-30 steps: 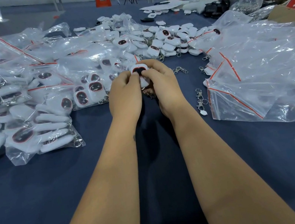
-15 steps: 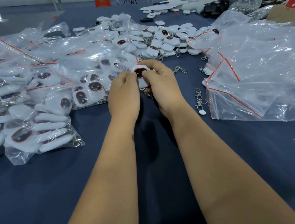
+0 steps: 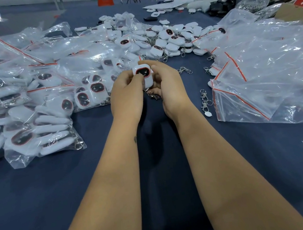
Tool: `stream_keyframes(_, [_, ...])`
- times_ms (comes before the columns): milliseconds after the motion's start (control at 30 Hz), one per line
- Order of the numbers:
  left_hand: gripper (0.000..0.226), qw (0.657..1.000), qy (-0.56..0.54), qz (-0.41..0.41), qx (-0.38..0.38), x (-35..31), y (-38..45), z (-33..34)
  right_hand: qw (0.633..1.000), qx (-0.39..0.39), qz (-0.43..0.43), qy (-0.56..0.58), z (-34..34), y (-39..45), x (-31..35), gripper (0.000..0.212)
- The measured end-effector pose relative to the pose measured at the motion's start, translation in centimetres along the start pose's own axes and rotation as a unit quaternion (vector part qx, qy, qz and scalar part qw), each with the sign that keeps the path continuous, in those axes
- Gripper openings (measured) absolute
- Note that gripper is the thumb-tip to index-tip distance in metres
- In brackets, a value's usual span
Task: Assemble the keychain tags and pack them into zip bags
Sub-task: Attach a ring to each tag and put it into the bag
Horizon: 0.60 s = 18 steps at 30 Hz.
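Right over the middle of the blue table (image 3: 39, 193), both hands are bunched around one white tag (image 3: 143, 76). The left hand (image 3: 126, 97) pinches its left edge, thumb on the dark red-ringed face, and the right hand (image 3: 168, 88) curls round the other side and bottom. A metal clip (image 3: 153, 96) hangs under the tag between the palms, so my guess is the clip is going on right now, or just got hooked. Can't tell which, the fingers hide the joint.

Progress-wise it looks like a fair chunk is done. Filled bags (image 3: 37, 134) are heaped all along the left, stuffed with white tags, red zip strips showing. Still plenty left though: a loose pile of tags (image 3: 170, 41) sits past the hands, toward the far side, some with clips on already. A few spare clips (image 3: 205, 99) lie on the cloth just right of the right wrist. Empty bags (image 3: 260, 76) are stacked up on the right, waiting.

So I'd call it somewhere mid-job. This tag isn't bagged yet.
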<state>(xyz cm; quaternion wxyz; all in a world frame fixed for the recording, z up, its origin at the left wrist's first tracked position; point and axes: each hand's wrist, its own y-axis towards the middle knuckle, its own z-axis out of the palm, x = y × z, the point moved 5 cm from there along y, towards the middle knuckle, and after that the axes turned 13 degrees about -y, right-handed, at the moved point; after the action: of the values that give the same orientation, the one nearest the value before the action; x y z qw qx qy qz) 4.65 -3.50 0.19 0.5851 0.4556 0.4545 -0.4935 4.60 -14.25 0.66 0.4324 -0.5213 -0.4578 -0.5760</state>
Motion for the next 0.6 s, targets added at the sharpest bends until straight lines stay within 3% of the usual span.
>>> stream_keyframes(600, [0.019, 0.997, 0.060, 0.048, -0.006, -0.21, 0.10, -0.02, 0.999, 0.000, 0.037, -0.011, 0.12, -0.11, -0.06, 0.017])
